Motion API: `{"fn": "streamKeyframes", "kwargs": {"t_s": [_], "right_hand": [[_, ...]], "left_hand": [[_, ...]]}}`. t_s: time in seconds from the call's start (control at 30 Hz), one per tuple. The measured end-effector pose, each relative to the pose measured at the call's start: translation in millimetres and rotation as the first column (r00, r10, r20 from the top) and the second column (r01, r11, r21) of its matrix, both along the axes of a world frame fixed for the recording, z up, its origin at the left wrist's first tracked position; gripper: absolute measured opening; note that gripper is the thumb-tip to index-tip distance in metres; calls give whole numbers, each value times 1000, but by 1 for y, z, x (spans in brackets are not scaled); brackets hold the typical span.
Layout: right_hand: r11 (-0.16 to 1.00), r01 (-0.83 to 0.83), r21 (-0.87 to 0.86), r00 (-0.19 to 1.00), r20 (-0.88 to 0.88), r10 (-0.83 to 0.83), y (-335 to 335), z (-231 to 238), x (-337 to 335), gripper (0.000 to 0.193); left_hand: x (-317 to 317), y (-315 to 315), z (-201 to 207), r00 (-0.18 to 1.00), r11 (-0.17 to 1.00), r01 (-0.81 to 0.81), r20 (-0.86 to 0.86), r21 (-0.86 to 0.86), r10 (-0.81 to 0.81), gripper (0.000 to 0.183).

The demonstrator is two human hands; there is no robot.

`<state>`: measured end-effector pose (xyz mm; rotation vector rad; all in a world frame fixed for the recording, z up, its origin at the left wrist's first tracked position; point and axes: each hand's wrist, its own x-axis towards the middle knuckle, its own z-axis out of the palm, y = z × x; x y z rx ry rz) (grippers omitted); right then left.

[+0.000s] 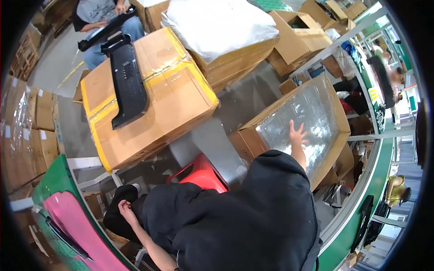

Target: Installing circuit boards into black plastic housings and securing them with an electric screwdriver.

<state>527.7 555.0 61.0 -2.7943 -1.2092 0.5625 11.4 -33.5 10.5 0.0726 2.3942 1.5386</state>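
Your left hand (pixel 126 209) hung slack, grip apparently empty; your right hand (pixel 297 135) spread, released, over clear plastic (pixel 294 106) in the open carton (pixel 251 144): plastic seemingly placed, carton unclosed, contents unclear. Counted: one black panel (pixel 129 88) lay on one taped box (pixel 174 99); one red stool (pixel 209 177); one open carton.

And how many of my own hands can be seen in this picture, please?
2. The left hand is beside the dark trousers at lower left; the right hand, fingers spread, is over the plastic-lined carton. Neither is hidden.
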Motion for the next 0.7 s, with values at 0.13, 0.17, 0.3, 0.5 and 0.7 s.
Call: {"fn": "streamKeyframes", "kwargs": {"t_s": [0.13, 0.17, 0.3, 0.5, 0.7], "right_hand": [[992, -24, -124, 995, 88, 35, 1, -39, -2, 88], [997, -20, -72, 986, 164, 32, 6, -47, -4, 86], [998, -27, 63, 954, 299, 7, 20, -69, 1, 77], [983, -56, 174, 927, 375, -13, 22, -79, 5, 69], [999, -46, 0, 949, 311, 43, 27, -78, 5, 67]], "left_hand": [[-2, 0, -5, 995, 991, 72, -58, -109, -78, 15], [-4, -3, -2, 994, 984, 85, -55, -156, -94, 16], [0, 8, 21, 994, 946, 85, -40, -313, -103, 17], [-5, -3, 13, 989, 922, 117, -46, -370, -144, 19], [8, 7, 20, 998, 956, 65, 19, -286, -62, 18]]}}
